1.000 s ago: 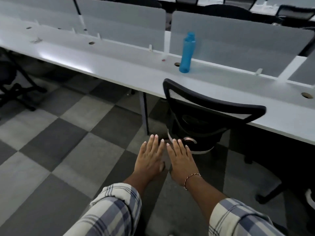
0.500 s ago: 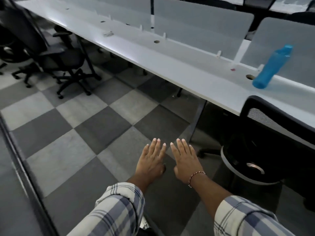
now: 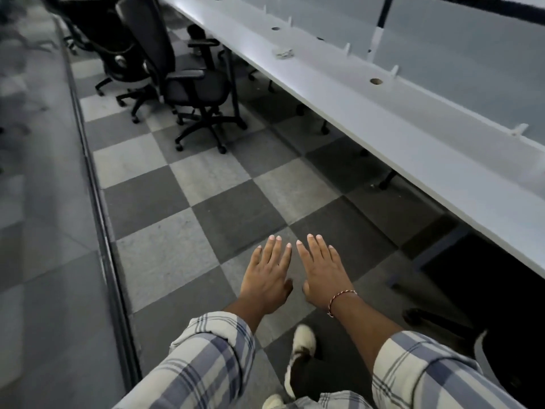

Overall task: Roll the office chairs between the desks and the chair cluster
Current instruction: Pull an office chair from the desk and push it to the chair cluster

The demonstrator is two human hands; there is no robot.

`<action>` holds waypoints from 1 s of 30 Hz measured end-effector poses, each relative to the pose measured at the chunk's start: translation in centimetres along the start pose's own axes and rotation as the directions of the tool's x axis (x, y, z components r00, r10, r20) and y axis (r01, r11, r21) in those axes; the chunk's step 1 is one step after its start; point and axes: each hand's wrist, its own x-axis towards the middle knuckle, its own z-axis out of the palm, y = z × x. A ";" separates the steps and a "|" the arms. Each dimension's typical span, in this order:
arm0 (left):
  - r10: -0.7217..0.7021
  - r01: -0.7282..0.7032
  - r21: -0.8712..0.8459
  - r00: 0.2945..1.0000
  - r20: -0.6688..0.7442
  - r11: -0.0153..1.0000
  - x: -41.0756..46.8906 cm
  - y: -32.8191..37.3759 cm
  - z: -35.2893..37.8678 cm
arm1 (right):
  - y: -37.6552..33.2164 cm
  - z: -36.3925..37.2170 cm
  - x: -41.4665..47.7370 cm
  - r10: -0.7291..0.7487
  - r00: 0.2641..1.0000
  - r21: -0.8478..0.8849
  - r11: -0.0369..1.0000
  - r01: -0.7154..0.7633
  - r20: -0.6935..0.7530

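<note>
Checkered carpet floor (image 3: 206, 219) beside a long white worktop (image 3: 383, 113). We note left hand (image 3: 267, 276) and right hand (image 3: 323, 268) spread flat, empty; black office chairs (image 3: 182, 81) clustered well ahead.

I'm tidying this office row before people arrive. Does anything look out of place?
Mostly tidy. A small crumpled scrap lies on the otherwise bare long desk. Several office chairs stand bunched in the aisle, not tucked under it. Both hands are empty.
</note>
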 end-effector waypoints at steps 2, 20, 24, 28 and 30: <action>-0.042 0.042 -0.016 0.999 -0.006 0.999 1.7 -2.4 0.0 | -0.6 -0.1 3.4 -0.034 0.999 -0.009 0.999 0.034 0.016; -0.373 0.365 -0.108 0.926 -0.067 0.925 22.4 -26.7 -4.7 | -7.2 -8.8 39.6 -0.383 0.924 -0.045 0.923 0.382 -0.005; -0.405 0.394 -0.130 0.911 -0.073 0.910 25.3 -34.1 -4.4 | -10.8 -8.7 47.6 -0.408 0.913 -0.072 0.910 0.408 0.012; -0.440 0.432 -0.128 0.897 -0.038 0.893 28.1 -42.9 -3.9 | -15.3 -8.7 55.6 -0.429 0.902 -0.096 0.897 0.431 0.044; -0.437 0.429 -0.118 0.898 -0.047 0.895 29.5 -48.0 -4.3 | -18.1 -9.1 59.9 -0.430 0.901 -0.092 0.897 0.433 0.047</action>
